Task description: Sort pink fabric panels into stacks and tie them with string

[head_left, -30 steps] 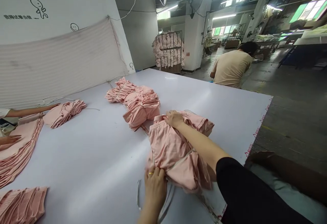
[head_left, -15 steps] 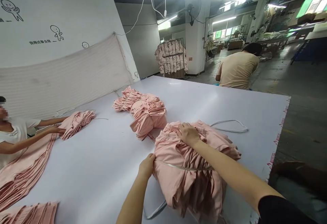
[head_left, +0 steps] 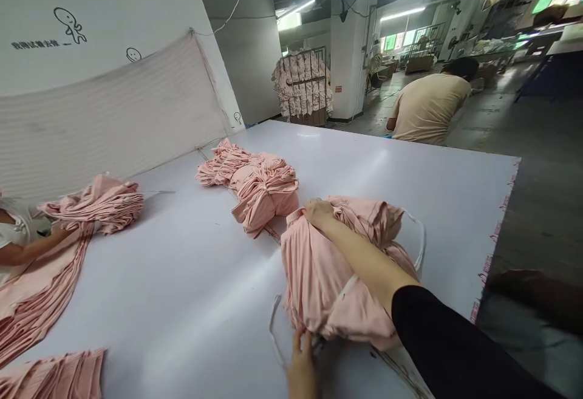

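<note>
A bundle of pink gathered garments (head_left: 314, 271) lies tilted on the table in front of me, with a pale band across it. My right hand (head_left: 319, 212) is closed over its top edge, fingers curled into the cloth by the waistbands. Low at the near edge of the bundle is my left hand (head_left: 301, 353), its visible fingers stretched apart and touching the cloth; the fingertips are partly hidden beneath it. A white cord (head_left: 274, 332) lies just left of that hand. Another white cord loop (head_left: 419, 238) shows at the bundle's right side.
Tied pink bundles (head_left: 264, 195) sit farther back on the white table (head_left: 218, 289). At left, a co-worker's arm (head_left: 31, 247) reaches to a pink pile (head_left: 104, 201). More pink cloth (head_left: 54, 378) lies at the near left. A person in beige (head_left: 428, 107) bends beyond the far edge.
The bundle has been turned and tipped, its band now slanting. My left hand has moved from its left side down to its near edge. The co-worker's pile has been lifted and shifted left.
</note>
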